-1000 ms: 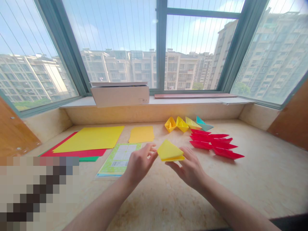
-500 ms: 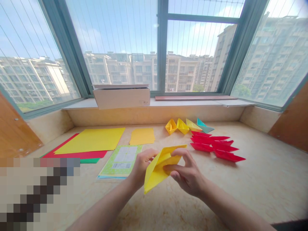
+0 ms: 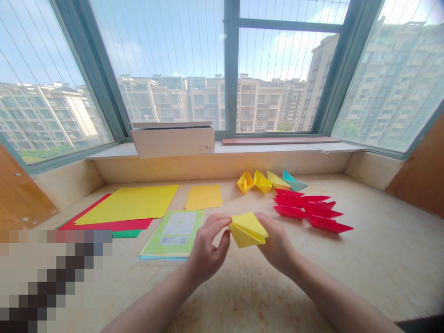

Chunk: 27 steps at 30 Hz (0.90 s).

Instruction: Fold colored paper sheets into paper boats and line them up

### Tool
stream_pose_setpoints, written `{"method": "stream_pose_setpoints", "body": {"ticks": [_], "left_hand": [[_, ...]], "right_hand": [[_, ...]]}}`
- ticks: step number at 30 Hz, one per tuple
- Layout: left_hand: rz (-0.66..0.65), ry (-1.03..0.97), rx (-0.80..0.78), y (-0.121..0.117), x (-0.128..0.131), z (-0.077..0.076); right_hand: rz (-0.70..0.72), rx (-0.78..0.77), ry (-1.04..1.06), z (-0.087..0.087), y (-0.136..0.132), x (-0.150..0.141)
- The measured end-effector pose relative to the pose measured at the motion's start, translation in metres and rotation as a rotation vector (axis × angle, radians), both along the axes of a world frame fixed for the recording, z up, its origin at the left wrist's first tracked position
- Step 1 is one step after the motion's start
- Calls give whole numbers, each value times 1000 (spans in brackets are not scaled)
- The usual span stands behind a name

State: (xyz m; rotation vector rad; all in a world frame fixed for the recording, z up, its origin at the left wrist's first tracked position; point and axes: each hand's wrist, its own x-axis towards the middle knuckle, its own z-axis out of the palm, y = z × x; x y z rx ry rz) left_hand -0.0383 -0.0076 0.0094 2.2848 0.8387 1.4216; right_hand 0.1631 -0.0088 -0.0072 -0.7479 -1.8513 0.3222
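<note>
A folded piece of yellow paper [image 3: 247,231] is held in the air between my two hands, its layers partly spread. The fingertips of my left hand [image 3: 211,245] pinch its left corner. My right hand [image 3: 277,243] grips the right side from behind, and most of its fingers are hidden by the paper. Behind my right hand lie several red paper boats [image 3: 324,212]. Further back stand yellow paper boats [image 3: 262,181] and a teal paper boat [image 3: 294,181].
At the left lie large yellow, red and green sheets [image 3: 130,203]. A green-patterned paper pack [image 3: 173,236] is beside my left hand, with small orange-yellow sheets [image 3: 203,196] behind it. A white box [image 3: 173,141] sits on the window ledge [image 3: 243,150].
The yellow paper has been turned and closed into a smaller, flatter shape. My right-hand fingers have left its opening and moved behind it; my left hand now pinches its corner.
</note>
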Motion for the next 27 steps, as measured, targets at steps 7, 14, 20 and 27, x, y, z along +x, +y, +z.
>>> {"method": "stream_pose_setpoints", "body": {"ticks": [7,14,20,27], "left_hand": [[-31,200,210,-11,-3,6],[-100,347,199,-12,-3,3],[-96,395,190,-12,0,4],[-113,335,195,-9,-1,2]], "right_hand": [[43,-126,169,-19,3,0],[137,-201,215,-18,3,-3],[124,-215,196,-21,0,-4],[99,-97,-30,-6,-5,0]]}}
